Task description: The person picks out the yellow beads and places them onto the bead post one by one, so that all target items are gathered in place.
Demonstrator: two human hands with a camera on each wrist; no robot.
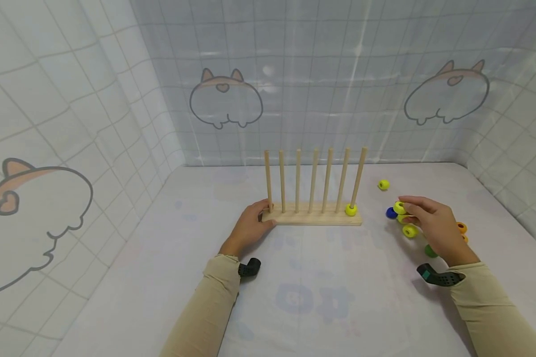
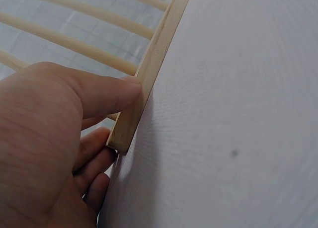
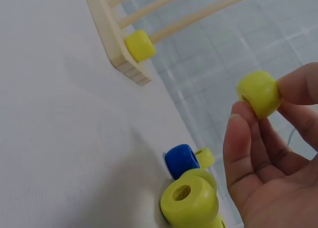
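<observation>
A wooden peg rack [image 1: 312, 218] with several upright dowels stands on the table. My left hand [image 1: 250, 225] grips its left end, the thumb [image 2: 112, 95] pressed on the base's front edge. One yellow bead [image 1: 351, 210] sits at the foot of the rightmost dowel. At the right, my right hand [image 1: 435, 228] pinches another yellow bead [image 3: 260, 94] between thumb and fingers, raised off the table. Below it lie a blue bead [image 3: 182, 161] and several loose yellow beads [image 3: 190, 200].
A lone yellow bead [image 1: 383, 185] lies farther back. A green bead [image 1: 431, 251] and orange beads [image 1: 461, 227] lie partly hidden by the right hand. A tiled-pattern cloth wall [image 1: 312, 99] rises behind the table.
</observation>
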